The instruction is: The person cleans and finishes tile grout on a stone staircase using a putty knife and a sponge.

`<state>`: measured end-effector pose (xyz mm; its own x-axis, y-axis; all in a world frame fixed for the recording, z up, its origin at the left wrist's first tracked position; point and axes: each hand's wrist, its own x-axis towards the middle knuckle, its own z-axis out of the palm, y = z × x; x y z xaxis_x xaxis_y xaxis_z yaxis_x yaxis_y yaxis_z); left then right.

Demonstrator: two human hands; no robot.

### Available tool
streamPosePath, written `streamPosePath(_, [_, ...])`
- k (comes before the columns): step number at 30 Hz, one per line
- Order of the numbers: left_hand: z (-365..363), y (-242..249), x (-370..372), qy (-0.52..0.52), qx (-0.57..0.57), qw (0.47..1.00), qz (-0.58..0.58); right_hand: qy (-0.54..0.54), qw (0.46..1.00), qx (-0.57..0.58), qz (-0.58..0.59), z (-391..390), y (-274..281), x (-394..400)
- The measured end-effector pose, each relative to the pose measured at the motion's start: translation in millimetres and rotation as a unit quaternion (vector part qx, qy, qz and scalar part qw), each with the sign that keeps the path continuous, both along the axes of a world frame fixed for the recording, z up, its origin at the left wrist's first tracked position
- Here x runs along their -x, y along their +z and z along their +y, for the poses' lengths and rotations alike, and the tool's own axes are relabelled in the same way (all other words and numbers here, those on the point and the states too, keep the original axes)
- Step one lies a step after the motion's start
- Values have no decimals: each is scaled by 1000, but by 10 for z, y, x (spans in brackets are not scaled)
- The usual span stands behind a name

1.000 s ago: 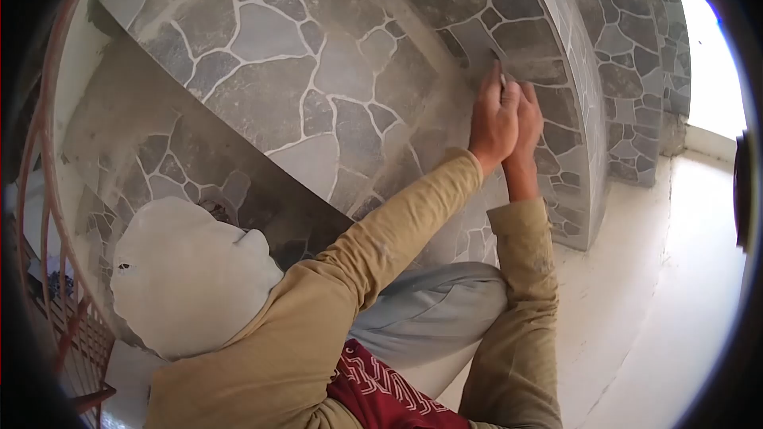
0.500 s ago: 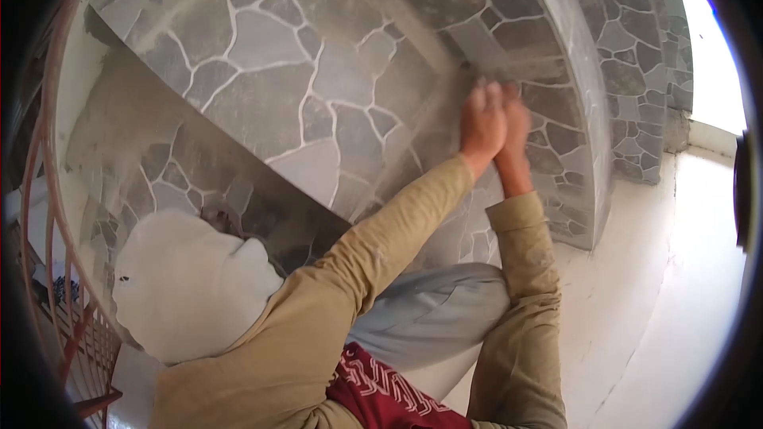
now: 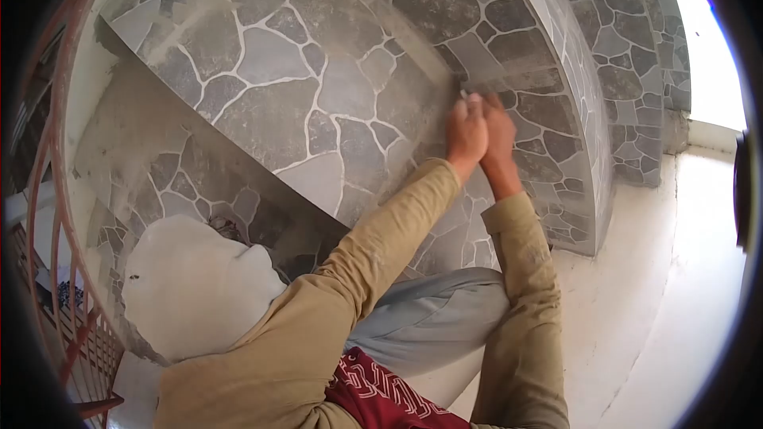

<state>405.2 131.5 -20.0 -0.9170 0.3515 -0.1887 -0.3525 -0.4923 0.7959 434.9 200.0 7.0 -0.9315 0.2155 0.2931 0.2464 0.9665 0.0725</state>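
Observation:
My left hand (image 3: 467,133) and my right hand (image 3: 498,137) are closed side by side, pressed together in front of me. A tiny light tip shows at the fingers, but I cannot tell what they hold. Both reach to the inner corner where a grey stone-patterned surface (image 3: 274,56) meets a stone-patterned curved wall (image 3: 544,107). Pale joint lines run between the irregular stones, and a dull grey smeared band lies along the corner. Tan sleeves cover both arms.
A red-brown railing (image 3: 57,191) curves along the left side. A dark slanting edge (image 3: 238,155) crosses below the stone surface. My bent knee (image 3: 445,302) is between my arms, and a pale rounded shape (image 3: 199,290) is at lower left. Pale floor (image 3: 628,294) lies right.
My joined hands have shifted slightly left and down along the corner. The view has moved a little, and the fingers look less smeared.

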Motion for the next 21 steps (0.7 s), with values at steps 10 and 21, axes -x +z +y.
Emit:
streamPosePath(10, [-94, 207, 47, -51, -4, 999, 5, -41, 999, 6, -12, -227, 365, 36])
streamPosePath(21, [32, 577, -107, -28, 14, 998, 46, -58, 997, 49, 22, -82, 651, -189])
